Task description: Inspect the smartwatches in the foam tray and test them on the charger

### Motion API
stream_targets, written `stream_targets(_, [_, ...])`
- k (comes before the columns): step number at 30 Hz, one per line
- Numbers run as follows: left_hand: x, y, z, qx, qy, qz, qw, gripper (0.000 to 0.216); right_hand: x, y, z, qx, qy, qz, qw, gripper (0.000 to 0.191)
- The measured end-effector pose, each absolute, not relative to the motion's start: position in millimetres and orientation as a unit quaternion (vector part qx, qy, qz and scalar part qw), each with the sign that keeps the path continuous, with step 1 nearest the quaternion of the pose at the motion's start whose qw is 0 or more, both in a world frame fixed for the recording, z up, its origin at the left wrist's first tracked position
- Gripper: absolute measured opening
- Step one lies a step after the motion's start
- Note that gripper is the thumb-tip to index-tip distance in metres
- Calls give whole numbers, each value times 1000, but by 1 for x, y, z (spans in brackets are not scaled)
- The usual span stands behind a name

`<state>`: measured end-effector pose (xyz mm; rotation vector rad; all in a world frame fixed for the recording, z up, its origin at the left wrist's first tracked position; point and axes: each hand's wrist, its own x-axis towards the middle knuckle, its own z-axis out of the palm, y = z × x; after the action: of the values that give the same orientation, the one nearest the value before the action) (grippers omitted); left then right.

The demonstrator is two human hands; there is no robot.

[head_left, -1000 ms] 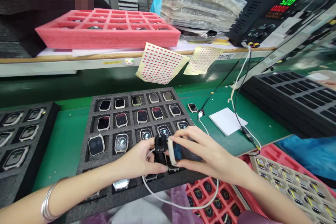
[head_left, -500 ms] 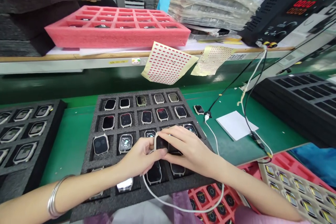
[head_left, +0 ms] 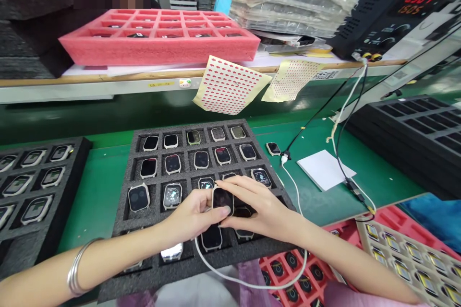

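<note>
My left hand (head_left: 194, 210) and right hand (head_left: 264, 205) both grasp one watch (head_left: 222, 196), three o'clock from the left, nine from the right, long axis twelve-to-six.

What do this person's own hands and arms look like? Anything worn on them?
The left hand and right hand wear no gloves. Silvery bangles circle the left forearm; the right forearm shows no jewellery. Mauve cloth shows beside it; whether that is a sleeve, I cannot tell.
</note>
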<state>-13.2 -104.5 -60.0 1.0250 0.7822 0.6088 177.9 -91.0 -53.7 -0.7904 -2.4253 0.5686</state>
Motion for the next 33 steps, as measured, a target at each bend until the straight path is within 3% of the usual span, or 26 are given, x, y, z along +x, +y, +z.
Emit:
stream_targets(14, [-15,-107,-84,518,322,306,731,27,178,-95,-58,-301,-886,216,279,51])
stream_targets(24, [-15,-111,-72,569,336,260,704,45,200,-92,-38,-299,-870,279,276,46])
stream_targets(26, [-15,-110,-69,563,320,259,717,50,220,-93,-28,-319,-873,280,240,48])
stream_targets(30, [-13,-109,-69,543,323,271,726,40,261,-107,-16,-390,-881,256,74,43])
stream_targets(33, [-12,-110,-72,538,331,272,726,38,270,-122,-15,-419,-880,215,57,40])
